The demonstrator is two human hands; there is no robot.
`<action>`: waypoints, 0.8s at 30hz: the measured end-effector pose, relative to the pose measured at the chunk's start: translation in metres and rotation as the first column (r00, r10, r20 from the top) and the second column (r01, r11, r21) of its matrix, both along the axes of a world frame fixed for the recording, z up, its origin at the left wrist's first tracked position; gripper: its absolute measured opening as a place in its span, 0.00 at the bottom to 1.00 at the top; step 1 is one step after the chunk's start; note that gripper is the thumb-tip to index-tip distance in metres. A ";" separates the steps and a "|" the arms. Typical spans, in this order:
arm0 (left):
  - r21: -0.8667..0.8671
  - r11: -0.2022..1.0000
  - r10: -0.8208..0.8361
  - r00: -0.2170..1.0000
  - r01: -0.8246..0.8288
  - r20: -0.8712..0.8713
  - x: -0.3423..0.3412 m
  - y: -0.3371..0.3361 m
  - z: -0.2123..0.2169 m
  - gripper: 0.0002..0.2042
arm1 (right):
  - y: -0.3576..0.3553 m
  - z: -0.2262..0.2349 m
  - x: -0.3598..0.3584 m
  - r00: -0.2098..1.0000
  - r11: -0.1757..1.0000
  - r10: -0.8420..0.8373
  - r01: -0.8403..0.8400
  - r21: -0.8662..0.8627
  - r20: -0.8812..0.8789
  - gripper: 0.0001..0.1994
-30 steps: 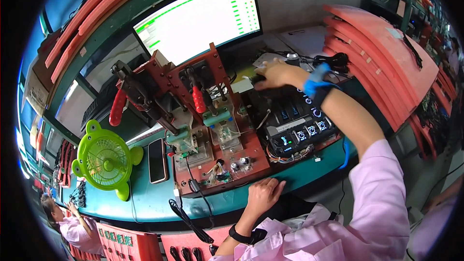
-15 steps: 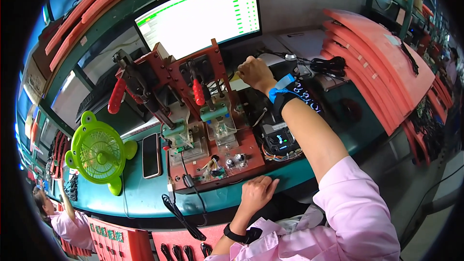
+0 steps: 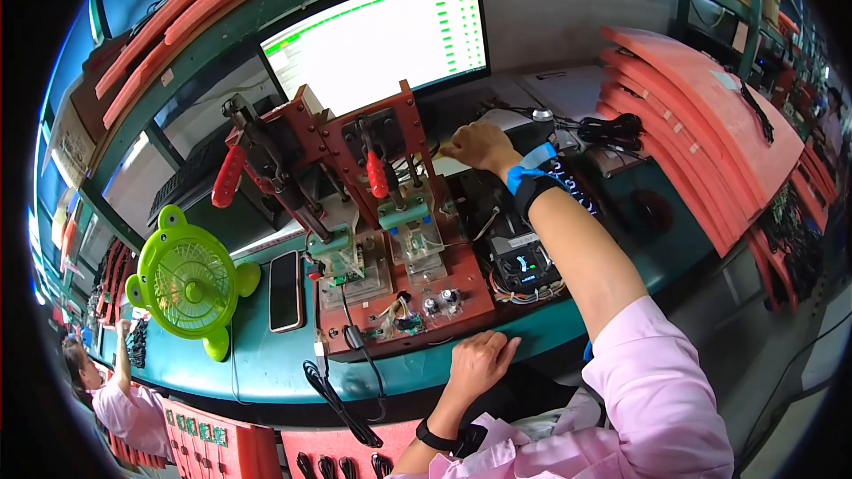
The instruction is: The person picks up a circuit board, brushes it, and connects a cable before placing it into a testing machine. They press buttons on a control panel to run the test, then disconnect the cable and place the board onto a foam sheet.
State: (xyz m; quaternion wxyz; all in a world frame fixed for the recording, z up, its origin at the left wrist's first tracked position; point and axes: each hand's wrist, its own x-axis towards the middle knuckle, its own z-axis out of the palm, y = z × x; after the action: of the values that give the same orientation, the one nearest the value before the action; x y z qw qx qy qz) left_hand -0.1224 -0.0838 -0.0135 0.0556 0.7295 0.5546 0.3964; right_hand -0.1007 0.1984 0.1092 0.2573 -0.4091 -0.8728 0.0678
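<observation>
My right hand (image 3: 481,147) reaches past the red test fixture (image 3: 470,279) to its back right corner. Its fingers curl down, and whatever they hold is hidden; something yellowish shows by the fingertips. A blue band circles that wrist. My left hand (image 3: 482,362) rests loosely closed at the bench's front edge, thumb apart, with nothing seen in it. Two toggle clamps with red handles (image 3: 377,176) stand on the fixture. Beneath them, green blocks (image 3: 404,213) sit over clear plates with small circuit boards. A black cable (image 3: 353,337) hangs from the fixture's front.
A lit monitor (image 3: 382,40) stands behind the fixture. Left are a phone (image 3: 286,291) and a green frog-shaped fan (image 3: 188,284). Right are a black meter box (image 3: 525,264), coiled cable (image 3: 611,130) and stacked pink foam sheets (image 3: 701,133). A co-worker (image 3: 124,408) sits at far left.
The whole view has shifted slightly, moving the scene a little down and to the right. Both hands keep nearly the same places relative to the fixture.
</observation>
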 end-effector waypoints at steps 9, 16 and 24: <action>-0.039 0.999 0.027 0.999 -0.028 -0.022 -0.002 -0.001 0.003 0.14 | 0.000 0.000 0.001 0.995 0.998 0.016 -0.022 0.060 0.102 0.16; -0.038 0.999 0.041 0.998 -0.040 0.043 -0.002 -0.004 0.001 0.14 | -0.003 -0.006 -0.005 0.995 0.997 -0.008 0.001 0.071 0.097 0.15; -0.039 0.999 0.034 0.997 -0.031 0.067 -0.001 -0.001 0.003 0.14 | 0.000 -0.005 -0.002 0.996 0.997 -0.011 0.004 0.072 0.094 0.14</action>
State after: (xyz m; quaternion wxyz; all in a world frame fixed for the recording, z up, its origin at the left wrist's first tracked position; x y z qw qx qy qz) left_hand -0.1234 -0.0844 -0.0110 0.0818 0.7055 0.5717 0.4109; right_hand -0.1030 0.1982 0.1045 0.2307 -0.4055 -0.8843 0.0160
